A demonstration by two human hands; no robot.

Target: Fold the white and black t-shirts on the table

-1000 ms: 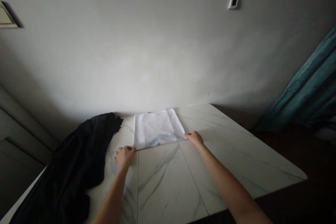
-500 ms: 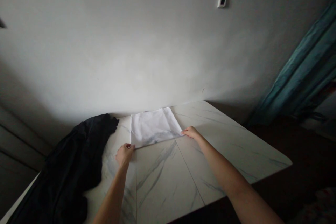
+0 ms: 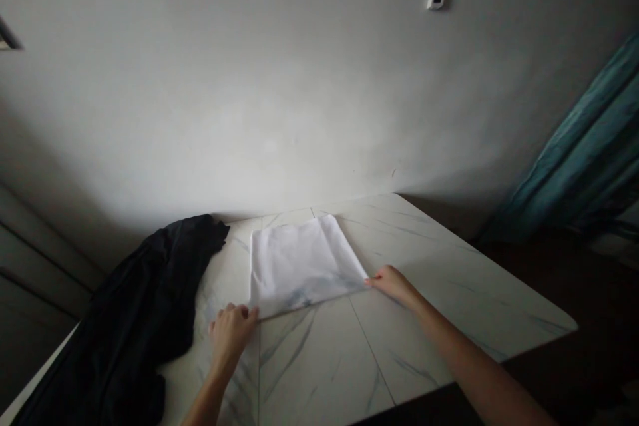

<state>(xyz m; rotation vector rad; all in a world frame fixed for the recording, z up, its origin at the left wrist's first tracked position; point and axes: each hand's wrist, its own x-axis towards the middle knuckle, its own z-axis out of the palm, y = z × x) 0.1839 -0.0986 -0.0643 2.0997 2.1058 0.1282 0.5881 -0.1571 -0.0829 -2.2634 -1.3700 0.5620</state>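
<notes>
Drawn toward six o'clock since the earlier frame: folded white cloth [image 3: 302, 266], soft and light, best held at its near corners, pinched there by left hand [image 3: 230, 336] and right hand [image 3: 392, 283].

Imagery is supplied by one head-worn camera, mounted above the near side of the marble-patterned counter [image 3: 319, 359] and directed forward and downward toward the left hand [image 3: 230, 336] and right hand [image 3: 392, 283]. The counter is framed at close range in the lower portion, while the wall [image 3: 299, 93] occupies the upper portion.
</notes>
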